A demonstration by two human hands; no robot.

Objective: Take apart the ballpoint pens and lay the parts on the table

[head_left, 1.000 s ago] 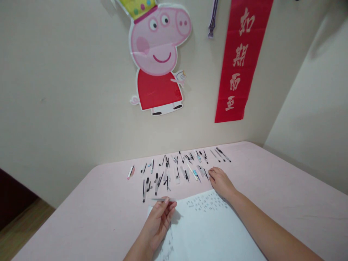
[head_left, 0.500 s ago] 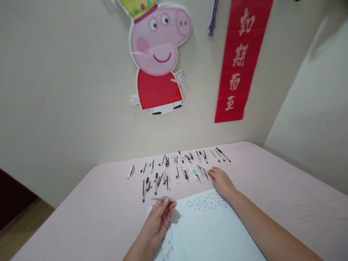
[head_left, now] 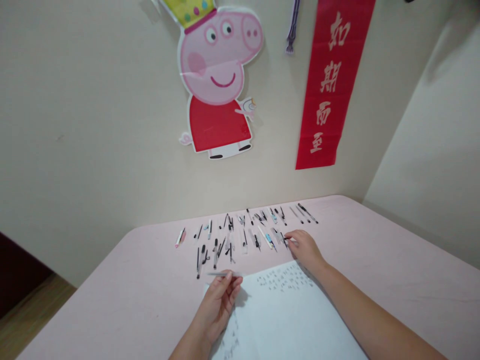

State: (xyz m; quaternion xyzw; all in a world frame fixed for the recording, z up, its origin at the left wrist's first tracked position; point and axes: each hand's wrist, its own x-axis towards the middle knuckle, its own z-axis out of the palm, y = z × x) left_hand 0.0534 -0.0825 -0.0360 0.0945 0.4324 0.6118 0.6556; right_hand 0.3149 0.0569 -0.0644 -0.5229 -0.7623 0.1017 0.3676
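Evenly, softly lit; no glare. Faint shadow under the left hand [head_left: 219, 302] on the paper [head_left: 285, 315]. Slight motion blur across wall poster [head_left: 219, 75] and red banner [head_left: 332, 80]. Wide-angle stretching at edges; small pen parts [head_left: 243, 235] too fine to resolve.

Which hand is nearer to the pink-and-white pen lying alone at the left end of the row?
Left. The left hand, holding a clear pen tube, lies below-right of the pink-and-white pen; the right hand reaches the row's far end.
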